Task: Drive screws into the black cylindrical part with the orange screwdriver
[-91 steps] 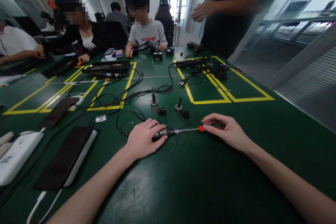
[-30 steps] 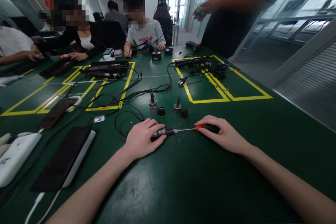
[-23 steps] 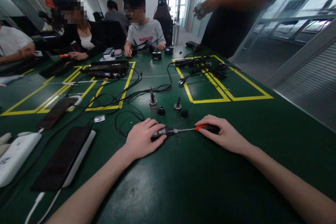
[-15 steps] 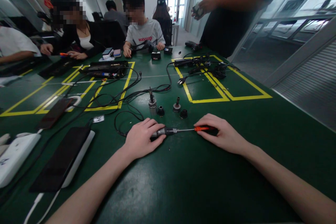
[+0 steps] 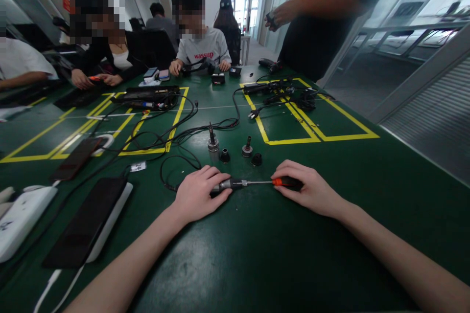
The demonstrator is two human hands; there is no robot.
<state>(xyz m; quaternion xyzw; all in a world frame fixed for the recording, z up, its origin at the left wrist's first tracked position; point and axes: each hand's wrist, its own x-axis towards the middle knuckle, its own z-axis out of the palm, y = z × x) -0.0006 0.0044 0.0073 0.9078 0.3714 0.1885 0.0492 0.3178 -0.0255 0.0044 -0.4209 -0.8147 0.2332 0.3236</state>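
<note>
My left hand (image 5: 201, 193) is closed around a grey and black cylindrical corded handle (image 5: 224, 185), which lies along the table with its metal end to the right. Between thumb and fingers, my right hand (image 5: 306, 186) grips a screwdriver (image 5: 286, 183) by its orange and black handle. The screwdriver's thin shaft points left and meets the metal end; how its tip sits there is too small to make out. Just beyond the hands stand a metal fitting with a tall stem (image 5: 212, 144), a shorter metal fitting (image 5: 247, 149) and two small black caps, one being the right cap (image 5: 257, 159).
Black cables (image 5: 220, 123) cross the table beyond my left hand. A power bank or phone-like black slab (image 5: 82, 225) and a white power strip (image 5: 25, 217) lie at left. Yellow tape (image 5: 293, 141) marks areas holding corded tools (image 5: 306, 98). Several people sit or stand around the far side.
The screwdriver's handle has turned in my right fingers, showing more black and less orange. My left hand and the corded handle stay put. The standing person's hands have shifted slightly.
</note>
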